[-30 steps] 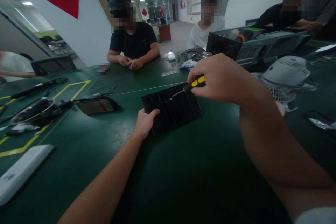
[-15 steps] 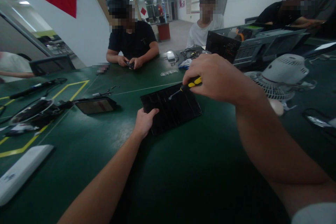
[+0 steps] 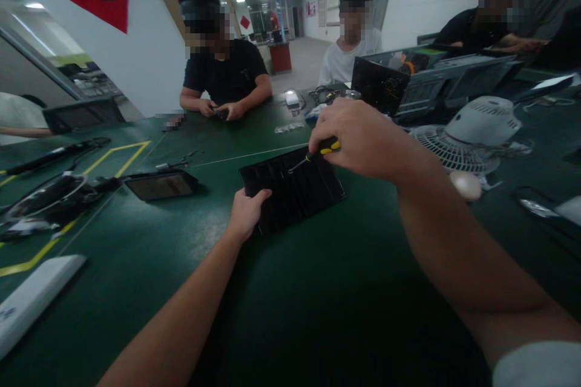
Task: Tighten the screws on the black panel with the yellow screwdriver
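Observation:
A flat black rectangular panel (image 3: 302,196) lies tilted on the green table in front of me; its exact kind I cannot make out. My left hand (image 3: 246,211) grips its left edge, thumb on top and fingers underneath. Above the panel's far right part, my right hand (image 3: 351,136) is closed around the yellow-and-black handle of a screwdriver (image 3: 299,164). The screwdriver's thin shaft slants down to the left, and its tip is at the panel's upper middle. Whether a screw sits under the tip is too small to tell.
A small dark-framed device (image 3: 161,184) stands left of the panel, and a long white case (image 3: 39,296) lies nearer. To the right are a white fan (image 3: 481,127), a round pale object (image 3: 465,185) and an opened computer case (image 3: 436,81). Several people sit around the table.
The whole view has shifted slightly. Both hands keep their hold, and the screwdriver tip stays at about the same place on the panel; its handle shows a little less in my right hand.

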Demonstrator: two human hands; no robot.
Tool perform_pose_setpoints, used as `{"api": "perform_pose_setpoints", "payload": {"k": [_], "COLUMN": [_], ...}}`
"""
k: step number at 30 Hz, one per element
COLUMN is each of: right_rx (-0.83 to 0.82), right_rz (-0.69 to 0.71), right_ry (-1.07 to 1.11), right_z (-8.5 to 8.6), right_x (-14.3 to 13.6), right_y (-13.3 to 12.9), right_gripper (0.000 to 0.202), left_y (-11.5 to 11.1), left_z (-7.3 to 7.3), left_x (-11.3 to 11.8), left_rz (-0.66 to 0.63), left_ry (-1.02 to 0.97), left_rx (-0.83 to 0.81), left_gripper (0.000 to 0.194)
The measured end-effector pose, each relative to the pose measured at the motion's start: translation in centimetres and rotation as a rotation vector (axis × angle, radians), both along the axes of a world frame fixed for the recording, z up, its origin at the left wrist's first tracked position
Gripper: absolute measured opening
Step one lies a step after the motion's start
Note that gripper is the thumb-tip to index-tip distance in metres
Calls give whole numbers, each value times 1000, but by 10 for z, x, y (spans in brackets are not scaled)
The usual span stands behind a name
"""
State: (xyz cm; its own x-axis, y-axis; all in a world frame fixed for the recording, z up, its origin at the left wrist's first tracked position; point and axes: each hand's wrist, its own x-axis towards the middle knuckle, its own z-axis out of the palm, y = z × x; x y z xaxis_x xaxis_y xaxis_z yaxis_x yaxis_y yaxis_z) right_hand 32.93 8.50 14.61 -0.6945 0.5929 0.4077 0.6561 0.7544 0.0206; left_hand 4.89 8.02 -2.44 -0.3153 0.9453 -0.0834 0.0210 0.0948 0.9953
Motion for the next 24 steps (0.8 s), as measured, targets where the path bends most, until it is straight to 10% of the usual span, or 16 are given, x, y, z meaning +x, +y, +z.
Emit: {"api": "perform_pose_setpoints", "payload": {"k": [24], "right_rx": [4], "right_rz": [5], "right_ry": [16], "right_z": [-3], "right_x": [0], "right_y": [2], "right_gripper": [24], "left_y": [0], "left_z": [-1], "left_x": [0], "left_rz": [-23], "left_ry": [-5], "left_rx": [18], "left_gripper": [41]}}
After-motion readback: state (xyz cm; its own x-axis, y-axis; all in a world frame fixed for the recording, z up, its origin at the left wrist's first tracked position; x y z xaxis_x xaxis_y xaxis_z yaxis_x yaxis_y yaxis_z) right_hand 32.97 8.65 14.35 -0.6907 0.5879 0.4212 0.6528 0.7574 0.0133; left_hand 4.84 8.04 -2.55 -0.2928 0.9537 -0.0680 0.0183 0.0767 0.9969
